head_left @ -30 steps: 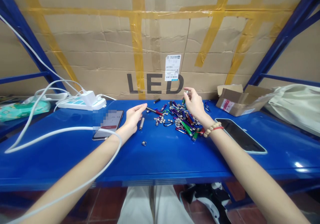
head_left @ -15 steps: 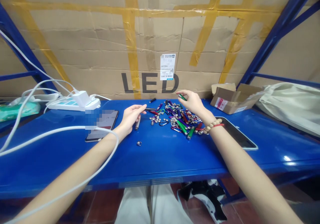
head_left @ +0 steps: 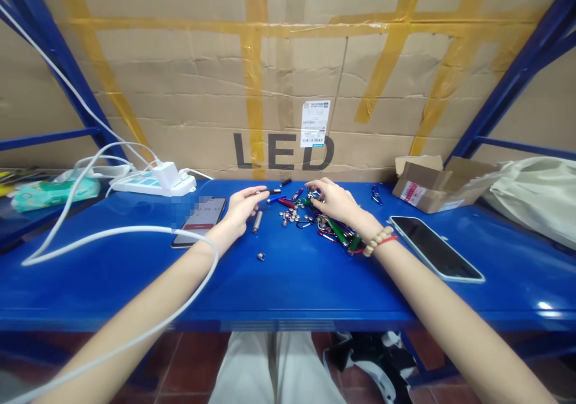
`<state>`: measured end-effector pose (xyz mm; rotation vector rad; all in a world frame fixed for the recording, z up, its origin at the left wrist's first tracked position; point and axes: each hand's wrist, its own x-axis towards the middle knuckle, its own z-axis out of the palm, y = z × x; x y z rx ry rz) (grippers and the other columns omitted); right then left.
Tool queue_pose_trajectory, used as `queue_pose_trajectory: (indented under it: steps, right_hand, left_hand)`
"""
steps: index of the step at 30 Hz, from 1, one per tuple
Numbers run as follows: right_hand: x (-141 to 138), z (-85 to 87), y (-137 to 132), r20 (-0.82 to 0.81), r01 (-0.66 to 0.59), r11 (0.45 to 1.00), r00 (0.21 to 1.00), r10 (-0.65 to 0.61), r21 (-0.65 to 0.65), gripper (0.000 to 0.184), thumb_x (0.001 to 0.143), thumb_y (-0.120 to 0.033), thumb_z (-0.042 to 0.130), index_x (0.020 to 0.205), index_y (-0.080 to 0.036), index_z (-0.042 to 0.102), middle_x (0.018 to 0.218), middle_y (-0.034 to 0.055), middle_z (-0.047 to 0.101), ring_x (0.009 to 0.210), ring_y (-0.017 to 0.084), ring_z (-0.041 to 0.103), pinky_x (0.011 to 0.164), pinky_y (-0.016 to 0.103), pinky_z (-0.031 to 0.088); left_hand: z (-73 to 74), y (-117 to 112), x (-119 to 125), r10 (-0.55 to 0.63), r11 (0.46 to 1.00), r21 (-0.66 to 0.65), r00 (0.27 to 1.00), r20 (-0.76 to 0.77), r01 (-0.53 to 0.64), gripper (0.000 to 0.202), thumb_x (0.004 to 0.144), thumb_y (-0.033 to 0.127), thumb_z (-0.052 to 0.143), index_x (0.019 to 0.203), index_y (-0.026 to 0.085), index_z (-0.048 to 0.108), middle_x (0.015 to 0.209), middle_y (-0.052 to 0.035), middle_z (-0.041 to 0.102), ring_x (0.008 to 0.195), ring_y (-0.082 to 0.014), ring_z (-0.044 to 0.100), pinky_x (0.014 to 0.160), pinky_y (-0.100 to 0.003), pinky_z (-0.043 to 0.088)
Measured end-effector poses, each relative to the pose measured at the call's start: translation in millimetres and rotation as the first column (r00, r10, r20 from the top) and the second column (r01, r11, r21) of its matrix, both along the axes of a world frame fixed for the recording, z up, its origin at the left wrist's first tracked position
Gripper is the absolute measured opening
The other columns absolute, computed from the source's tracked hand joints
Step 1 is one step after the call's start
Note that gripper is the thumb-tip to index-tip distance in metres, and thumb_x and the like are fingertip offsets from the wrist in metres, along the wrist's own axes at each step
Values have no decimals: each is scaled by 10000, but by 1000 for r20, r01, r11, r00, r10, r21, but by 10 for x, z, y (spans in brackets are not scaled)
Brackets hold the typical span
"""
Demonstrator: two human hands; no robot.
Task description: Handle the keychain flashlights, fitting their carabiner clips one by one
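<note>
My left hand (head_left: 240, 212) is closed, pinching a slim black penlight tube (head_left: 274, 191) between thumb and fingertips. Just below it, a silver cylinder (head_left: 257, 221) lies on the blue table. A small metal end piece (head_left: 261, 256) rests nearer the front edge. My right hand (head_left: 335, 201) is over the pile of small keychain penlights (head_left: 335, 230), thumb and fingers apart, with no held thing visible. Red, green, blue and purple tubes mix there with carabiner clips. Small round button cells (head_left: 292, 216) lie scattered at the pile's left side.
A phone (head_left: 200, 221) lies left, partly behind my left forearm; another phone (head_left: 436, 248) lies right. A power strip (head_left: 135, 183) stands back left, and its white cable (head_left: 135, 230) loops over my left arm. An open carton (head_left: 438, 185) is back right, before a large cardboard box (head_left: 180, 92).
My right hand has come down and left onto the pile; the green tube it held no longer shows in its fingers. My left hand keeps the black tube. The whole view has shifted slightly.
</note>
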<state>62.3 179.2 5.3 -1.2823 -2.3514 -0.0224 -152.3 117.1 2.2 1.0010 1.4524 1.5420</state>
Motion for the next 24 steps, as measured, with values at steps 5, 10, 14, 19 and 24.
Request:
queue_pose_trajectory:
  steps: [5,10,14,19,24]
  right_hand:
    - [63,132,-30,-62,248,966,968,-244,73,308,774,-274,528,1064,-233,622,1045,67,644,904,245,623,725,355,475]
    - [143,144,12,22,481,876,876,-482,37,345,739,-334,585,1020,-144,653,971,157,675,889,290,640,730,388,487]
    - [145,144,26,157,540,841,834,-529,-36,286,633,-356,701,815,-136,693,808,176,686,819,302,658,671,383,505]
    - [121,189,8,230,553,815,828,-512,-175,268,576,-389,751,703,-163,682,731,161,673,826,316,662,702,418,511]
    - [157,147,63,209,455,865,886,-414,-211,224,489,-273,791,671,-198,684,652,103,668,745,294,666,655,411,521]
  left_hand:
    - [-43,12,13,-1,1000,-17,997,75,2,329,550,322,786,819,144,721,699,-33,663,412,-25,387,373,-171,271]
    - [-50,11,43,-24,999,-31,988,150,29,324,562,356,777,779,124,712,563,-8,600,394,-35,406,373,-171,272]
    - [-24,15,26,-16,999,-33,982,187,23,347,588,362,759,839,127,707,568,-14,618,382,-29,401,365,-159,258]
    - [-54,28,31,-9,999,-49,975,221,20,355,590,354,749,858,128,692,553,6,602,374,-23,395,364,-152,254]
    - [-87,43,37,-9,998,-58,973,232,23,354,578,348,751,848,127,688,540,14,584,368,-26,388,353,-157,228]
